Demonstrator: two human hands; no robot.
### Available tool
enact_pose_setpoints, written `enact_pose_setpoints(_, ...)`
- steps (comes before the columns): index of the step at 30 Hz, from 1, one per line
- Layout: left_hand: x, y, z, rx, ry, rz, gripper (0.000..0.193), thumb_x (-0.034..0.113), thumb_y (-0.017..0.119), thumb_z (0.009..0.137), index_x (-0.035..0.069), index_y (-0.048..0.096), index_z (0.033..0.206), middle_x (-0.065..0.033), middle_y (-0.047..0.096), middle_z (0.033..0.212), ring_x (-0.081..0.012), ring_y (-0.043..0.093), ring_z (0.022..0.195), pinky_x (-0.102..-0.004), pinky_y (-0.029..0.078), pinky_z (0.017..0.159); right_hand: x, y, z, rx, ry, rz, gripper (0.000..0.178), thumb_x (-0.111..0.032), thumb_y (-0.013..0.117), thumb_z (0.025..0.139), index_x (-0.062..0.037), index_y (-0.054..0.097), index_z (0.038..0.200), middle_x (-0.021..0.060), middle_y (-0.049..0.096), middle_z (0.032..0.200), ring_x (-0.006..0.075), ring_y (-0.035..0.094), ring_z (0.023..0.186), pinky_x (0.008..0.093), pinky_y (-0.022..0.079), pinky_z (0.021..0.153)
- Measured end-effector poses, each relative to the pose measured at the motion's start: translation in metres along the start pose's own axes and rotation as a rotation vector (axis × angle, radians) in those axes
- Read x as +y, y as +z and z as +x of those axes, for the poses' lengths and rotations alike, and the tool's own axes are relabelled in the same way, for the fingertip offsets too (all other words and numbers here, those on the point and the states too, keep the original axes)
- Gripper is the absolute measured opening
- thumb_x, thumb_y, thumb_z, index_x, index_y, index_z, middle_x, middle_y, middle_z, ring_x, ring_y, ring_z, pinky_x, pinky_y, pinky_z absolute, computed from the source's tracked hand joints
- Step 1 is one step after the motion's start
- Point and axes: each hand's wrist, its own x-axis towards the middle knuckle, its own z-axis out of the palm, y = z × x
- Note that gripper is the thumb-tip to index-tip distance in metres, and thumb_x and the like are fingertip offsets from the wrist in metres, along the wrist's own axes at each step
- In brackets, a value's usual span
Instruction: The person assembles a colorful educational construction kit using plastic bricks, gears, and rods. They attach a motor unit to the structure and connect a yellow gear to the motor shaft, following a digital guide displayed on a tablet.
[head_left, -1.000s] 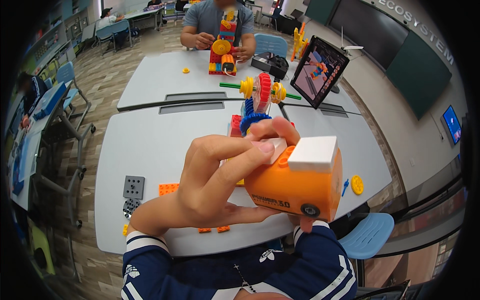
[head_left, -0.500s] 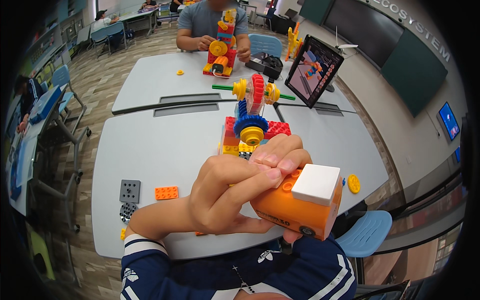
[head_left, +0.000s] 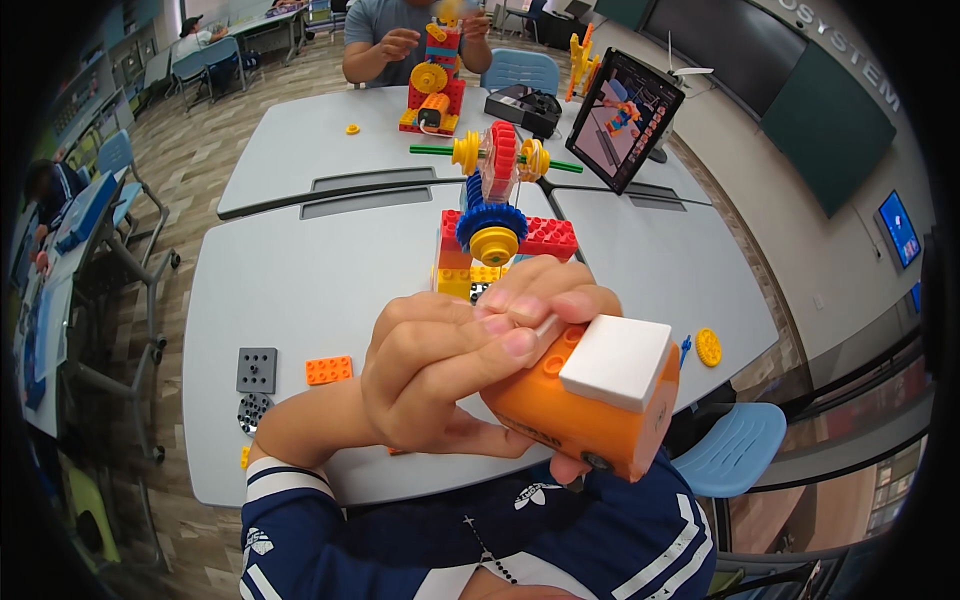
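- The left hand [head_left: 440, 375] has raised the rounded orange plastic block with a white square cap [head_left: 590, 400] nearer the camera, well off the grey bench [head_left: 320, 280].
- Its fingers [head_left: 520, 310] pinch a small white piece on the block, in front of the red-and-blue gear tower [head_left: 495, 225].
- The right hand, probably beneath the block, is mostly hidden; its grip is unclear.

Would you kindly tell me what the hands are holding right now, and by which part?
The left hand grips the orange block around its left end and studded top, near the white cap. The right hand is hidden beneath it.
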Motion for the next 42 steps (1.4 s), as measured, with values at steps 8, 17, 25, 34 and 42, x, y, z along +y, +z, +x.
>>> enact_pose_setpoints(8, -0.006, 0.018, -0.005, 0.068, -0.132, -0.454, 0.063, 0.052, 0.046, 0.088, -0.001, 0.051, 0.121, -0.0157, 0.048, 0.112, -0.0252, 0.052, 0.104, -0.0378, 0.043, 0.092, 0.024, 0.025, 0.001, 0.312, -0.399, -0.468, 0.067, -0.043, 0.083, 0.068, -0.0082, 0.048, 0.113, 0.013, 0.05, 0.111, 0.0305, 0.056, 0.106, 0.0408, 0.052, 0.088)
enact_pose_setpoints(17, -0.006, 0.019, -0.015, 0.149, -0.168, -0.261, 0.051, 0.048, 0.028, 0.097, 0.002, 0.051, 0.094, -0.0151, 0.05, 0.094, -0.0217, 0.051, 0.089, -0.0343, 0.046, 0.081, 0.059, 0.011, -0.019, 0.094, -0.544, -0.547, 0.054, -0.036, 0.08, 0.073, -0.0095, 0.048, 0.106, 0.0135, 0.05, 0.11, 0.0325, 0.057, 0.106, 0.0407, 0.053, 0.09)
enact_pose_setpoints(25, -0.005, 0.023, -0.019, 0.223, -0.198, -0.261, 0.05, 0.047, 0.031, 0.096, 0.001, 0.05, 0.099, -0.0171, 0.048, 0.103, -0.0221, 0.053, 0.091, -0.0317, 0.047, 0.08, 0.044, 0.015, -0.02, 0.06, -0.441, -0.627, 0.051, -0.019, 0.075, 0.08, -0.006, 0.043, 0.117, 0.0208, 0.046, 0.125, 0.0442, 0.045, 0.125, 0.0443, 0.045, 0.103)
enact_pose_setpoints(34, -0.001, 0.024, -0.021, 0.181, -0.179, -0.361, 0.052, 0.042, 0.036, 0.097, -0.003, 0.052, 0.117, -0.0192, 0.049, 0.113, -0.0293, 0.05, 0.109, -0.0403, 0.043, 0.096, 0.046, 0.019, -0.033, 0.185, -0.402, -0.633, 0.044, -0.007, 0.07, 0.083, -0.0025, 0.042, 0.116, 0.0264, 0.047, 0.124, 0.0397, 0.046, 0.127, 0.0471, 0.037, 0.109)
enact_pose_setpoints(42, -0.003, 0.018, -0.022, 0.125, -0.188, -0.466, 0.047, 0.039, 0.036, 0.097, -0.002, 0.051, 0.114, -0.0185, 0.048, 0.111, -0.0284, 0.051, 0.107, -0.038, 0.043, 0.095, 0.031, 0.015, -0.026, 0.0, -0.285, -0.584, 0.046, -0.009, 0.072, 0.08, -0.0029, 0.043, 0.115, 0.0252, 0.05, 0.123, 0.0358, 0.052, 0.122, 0.0474, 0.041, 0.105)
